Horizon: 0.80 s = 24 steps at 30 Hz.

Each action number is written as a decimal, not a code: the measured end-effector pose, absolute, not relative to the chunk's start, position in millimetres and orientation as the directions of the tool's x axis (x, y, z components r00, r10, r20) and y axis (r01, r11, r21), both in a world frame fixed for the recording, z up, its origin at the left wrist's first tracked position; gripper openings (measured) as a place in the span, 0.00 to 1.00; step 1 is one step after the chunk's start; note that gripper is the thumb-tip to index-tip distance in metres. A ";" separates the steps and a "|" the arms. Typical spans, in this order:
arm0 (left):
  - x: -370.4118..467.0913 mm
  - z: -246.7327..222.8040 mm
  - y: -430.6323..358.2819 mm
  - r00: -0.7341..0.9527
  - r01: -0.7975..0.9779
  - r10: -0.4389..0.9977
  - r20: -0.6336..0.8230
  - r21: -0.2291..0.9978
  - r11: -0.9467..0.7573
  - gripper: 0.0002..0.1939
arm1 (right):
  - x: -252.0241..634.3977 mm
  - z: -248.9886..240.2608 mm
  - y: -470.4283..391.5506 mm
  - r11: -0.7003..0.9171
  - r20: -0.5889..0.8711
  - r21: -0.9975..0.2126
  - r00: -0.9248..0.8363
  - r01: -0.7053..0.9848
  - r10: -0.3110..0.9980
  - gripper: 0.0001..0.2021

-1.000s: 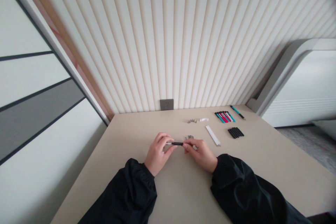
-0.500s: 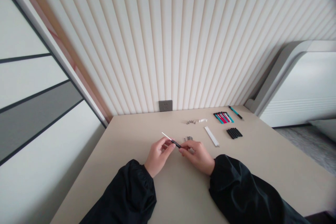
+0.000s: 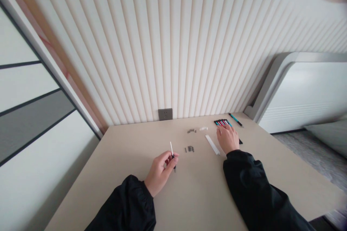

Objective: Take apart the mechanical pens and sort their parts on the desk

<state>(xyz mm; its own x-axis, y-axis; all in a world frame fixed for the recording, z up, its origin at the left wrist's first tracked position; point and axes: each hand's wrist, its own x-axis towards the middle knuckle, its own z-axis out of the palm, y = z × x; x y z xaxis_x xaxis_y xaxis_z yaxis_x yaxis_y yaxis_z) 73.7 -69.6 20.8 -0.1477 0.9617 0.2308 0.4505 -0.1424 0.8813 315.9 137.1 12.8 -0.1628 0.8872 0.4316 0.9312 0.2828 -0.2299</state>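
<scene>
My left hand [image 3: 159,171] is closed in a pinch around a short black pen barrel [image 3: 174,168], held nearly upright above the table. A thin white refill [image 3: 171,147] sticks up from its top end, and a metallic-looking tip points down. My right hand [image 3: 228,140] reaches out over the row of coloured pen barrels [image 3: 221,121], teal, red and white with black ends. Its fingers stretch toward them, and nothing shows held in it. The hand covers most of the black barrels [image 3: 240,142] on its right side.
On the beige table [image 3: 130,144] lie white refills [image 3: 212,144], small metal tips [image 3: 192,130], small clear-white pieces [image 3: 203,129] and dark springs or small parts [image 3: 189,149]. A teal and black pen [image 3: 236,120] lies at the back right. The ribbed wall has a socket [image 3: 165,114].
My right hand has let go of the black barrel and moved right to the coloured barrels. My left hand keeps the barrel, now turned more upright. The view has shifted slightly right.
</scene>
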 end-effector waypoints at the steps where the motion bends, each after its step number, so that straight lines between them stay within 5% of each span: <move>1: 73.6 20.1 -69.4 -0.149 0.469 0.962 0.231 0.873 -0.137 0.14 | 321.6 9.6 144.2 0.208 0.385 -0.183 -0.124 0.961 0.914 0.14; 5: 73.2 17.0 -68.3 -0.153 0.526 0.955 0.255 0.839 -0.140 0.16 | 327.7 -1.1 155.3 0.088 0.284 -0.103 -0.055 0.991 0.957 0.14; 12: 74.1 16.3 -70.2 -0.157 0.584 0.939 0.306 0.795 -0.162 0.30 | 325.9 -6.6 158.3 0.110 0.315 -0.177 -0.049 0.978 0.948 0.14; 16: 73.1 17.7 -70.3 -0.113 0.625 0.942 0.315 0.760 -0.179 0.21 | 329.7 2.7 161.7 0.119 0.342 -0.244 -0.029 0.962 0.939 0.15; 19: 72.6 19.1 -69.7 -0.075 0.648 0.939 0.336 0.732 -0.211 0.15 | 323.2 11.9 152.1 0.285 0.444 -0.375 -0.098 0.882 0.890 0.14; 24: 72.2 19.5 -68.4 -0.115 0.663 0.919 0.377 0.718 -0.212 0.13 | 282.7 14.7 90.3 0.643 0.558 -0.655 -0.321 0.397 0.766 0.12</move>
<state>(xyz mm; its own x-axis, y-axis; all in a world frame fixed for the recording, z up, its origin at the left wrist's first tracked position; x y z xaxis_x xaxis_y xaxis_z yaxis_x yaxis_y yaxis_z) 72.2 -68.4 19.5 -0.1148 0.9190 0.3771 0.6628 -0.2119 0.7181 282.7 90.3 14.7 -0.3206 0.7656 0.5578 0.3970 0.6433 -0.6547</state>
